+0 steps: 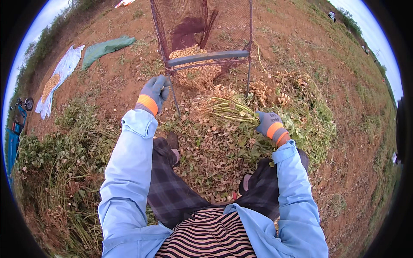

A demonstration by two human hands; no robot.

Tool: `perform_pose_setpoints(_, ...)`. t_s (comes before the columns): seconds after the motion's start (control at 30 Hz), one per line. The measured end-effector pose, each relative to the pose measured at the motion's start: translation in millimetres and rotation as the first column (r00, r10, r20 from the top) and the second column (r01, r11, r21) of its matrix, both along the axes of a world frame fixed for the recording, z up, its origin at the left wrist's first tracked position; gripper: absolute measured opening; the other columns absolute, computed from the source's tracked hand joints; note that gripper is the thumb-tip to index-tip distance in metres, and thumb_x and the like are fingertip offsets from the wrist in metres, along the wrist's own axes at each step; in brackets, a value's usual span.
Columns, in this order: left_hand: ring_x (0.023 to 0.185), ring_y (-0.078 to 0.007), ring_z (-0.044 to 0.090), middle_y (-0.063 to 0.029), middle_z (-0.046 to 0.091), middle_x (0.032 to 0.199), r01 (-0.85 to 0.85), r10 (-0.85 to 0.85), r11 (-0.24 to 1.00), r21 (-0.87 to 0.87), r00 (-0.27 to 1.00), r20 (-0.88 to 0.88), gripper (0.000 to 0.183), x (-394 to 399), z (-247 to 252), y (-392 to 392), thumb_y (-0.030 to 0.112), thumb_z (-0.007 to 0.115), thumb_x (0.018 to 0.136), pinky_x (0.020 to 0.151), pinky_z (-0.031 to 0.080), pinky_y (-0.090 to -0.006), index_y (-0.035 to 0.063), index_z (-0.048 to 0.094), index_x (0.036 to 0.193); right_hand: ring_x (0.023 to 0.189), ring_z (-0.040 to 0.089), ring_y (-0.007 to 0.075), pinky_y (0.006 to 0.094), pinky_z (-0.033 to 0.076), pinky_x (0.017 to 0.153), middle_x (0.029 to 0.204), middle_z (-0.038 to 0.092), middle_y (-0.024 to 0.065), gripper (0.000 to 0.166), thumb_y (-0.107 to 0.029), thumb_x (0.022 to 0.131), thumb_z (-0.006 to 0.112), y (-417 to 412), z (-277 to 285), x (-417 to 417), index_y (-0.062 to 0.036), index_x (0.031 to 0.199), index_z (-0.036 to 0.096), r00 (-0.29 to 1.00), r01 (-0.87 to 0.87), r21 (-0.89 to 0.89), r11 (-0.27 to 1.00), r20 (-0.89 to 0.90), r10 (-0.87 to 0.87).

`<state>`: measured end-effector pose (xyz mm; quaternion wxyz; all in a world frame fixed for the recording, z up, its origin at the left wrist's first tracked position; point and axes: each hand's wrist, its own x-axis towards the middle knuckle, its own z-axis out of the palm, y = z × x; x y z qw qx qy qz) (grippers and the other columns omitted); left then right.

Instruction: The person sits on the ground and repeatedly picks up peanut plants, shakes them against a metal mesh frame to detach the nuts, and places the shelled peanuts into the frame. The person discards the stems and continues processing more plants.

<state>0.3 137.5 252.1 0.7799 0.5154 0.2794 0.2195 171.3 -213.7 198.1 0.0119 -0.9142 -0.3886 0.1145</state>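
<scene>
My right hand (271,125), in a grey glove with an orange cuff, is closed around the leafy end of a bundle of peanut plants (232,109). The stems point left, their roots towards a netted frame (206,58). My left hand (155,92), gloved the same way, is raised just left of the frame's front leg. Its fingers are curled, and whether anything small is between them cannot be made out. Picked peanuts (193,69) lie heaped inside the dark red net, behind a grey crossbar (209,57).
Uprooted peanut plants with pods (303,96) are piled on the right. More pulled vines (64,161) lie at the left. Dry leaves (206,158) cover the ground between my feet. Farther left are a green sack (108,48), a white sheet with peanuts (61,77) and a blue vehicle (14,138).
</scene>
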Motion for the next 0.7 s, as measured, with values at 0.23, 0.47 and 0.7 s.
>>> perform_pose_setpoints(0.23,0.084,-0.0202,0.052,-0.0129,0.047,0.110,-0.310,0.232,0.829,0.466,0.948,0.217,0.073,92,80,0,0.041,0.068,0.074,0.068,0.049,-0.0307,0.0095,0.034,0.130,0.079,0.060,0.0319,0.0407,0.047,0.070,0.084,0.063,0.0128,0.038,-0.034,0.070,0.065,-1,0,4,-0.0169,0.103,0.057,0.992,0.124,0.050,0.991,-0.039,-0.122)
perform_pose_setpoints(0.47,0.062,-0.0024,0.045,0.0022,0.055,0.074,-0.225,0.112,0.904,0.362,0.944,0.309,0.019,1,-40,-128,0.019,0.057,0.087,0.054,0.035,-0.0175,0.0006,0.057,0.092,0.083,0.061,0.0288,0.0393,0.047,0.071,0.088,0.064,0.0106,0.039,-0.027,0.073,0.063,13,3,-1,-0.0097,0.106,0.052,0.991,0.127,-0.016,0.992,0.040,-0.126)
perform_pose_setpoints(0.7,0.081,-0.0138,0.056,-0.0026,0.057,0.091,0.183,-0.181,0.980,-0.083,0.983,0.028,0.035,-8,-102,-172,0.029,0.064,0.082,0.066,0.043,-0.0266,0.0024,0.054,0.102,0.084,0.059,0.0239,0.0363,0.042,0.074,0.084,0.060,0.0070,0.054,-0.031,0.065,0.073,49,-11,-40,-0.0081,0.107,0.049,0.951,-0.005,0.085,0.996,0.308,-0.021)
